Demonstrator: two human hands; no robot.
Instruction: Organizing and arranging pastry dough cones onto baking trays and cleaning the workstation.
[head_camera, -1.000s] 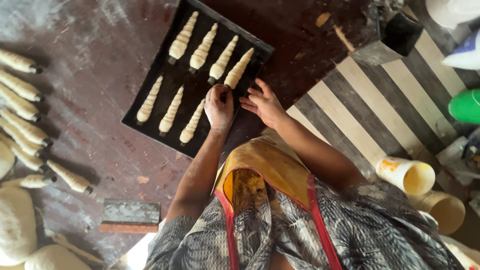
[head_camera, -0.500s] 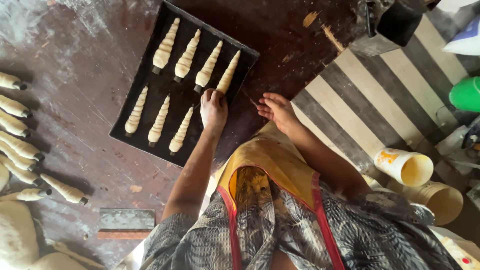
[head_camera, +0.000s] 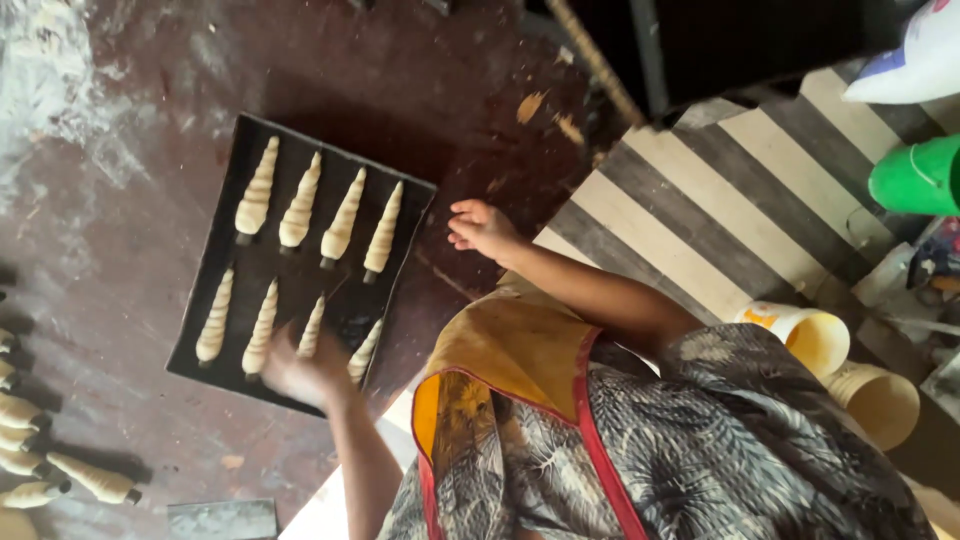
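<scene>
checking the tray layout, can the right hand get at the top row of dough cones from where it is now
Probably yes: the right hand hovers open just past the black tray edge, beside the top row of dough cones, with nothing between. The left hand sits at the lower row.

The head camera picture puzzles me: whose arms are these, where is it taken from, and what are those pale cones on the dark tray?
There is no machine here. A person wears a camera on the head, so you look straight down over their patterned clothes and yellow apron at their own two bare hands. The left hand, blurred by motion, rests at the near edge of a dark baking tray and seems to touch it. The right hand hovers open beside the tray, holding nothing. On the tray lie eight pale dough cones, dough wound around pointed moulds, in two rows of four. More of these cones lie on the dark, floury surface to the left. Plastic cups and a green tub sit on the right.
</scene>
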